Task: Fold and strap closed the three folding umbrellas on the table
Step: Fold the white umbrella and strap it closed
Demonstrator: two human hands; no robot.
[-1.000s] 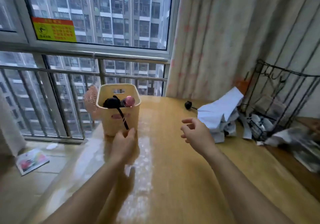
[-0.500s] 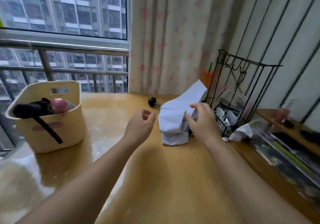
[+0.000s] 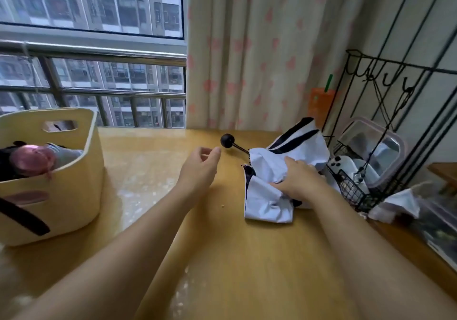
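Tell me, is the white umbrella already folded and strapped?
No. The white umbrella lies loose and crumpled under the right hand; no strap wraps it.

I log one white umbrella [image 3: 269, 196], navy-lined, crumpled and unstrapped, lying far right, black knob leftward. Pink umbrella [image 3: 34, 158] and black umbrella [image 3: 7, 163] lie left, folded.

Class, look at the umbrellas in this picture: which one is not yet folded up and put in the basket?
The white umbrella with dark trim, lying loose on the table under the right hand. The others sit bundled in the yellow basket.
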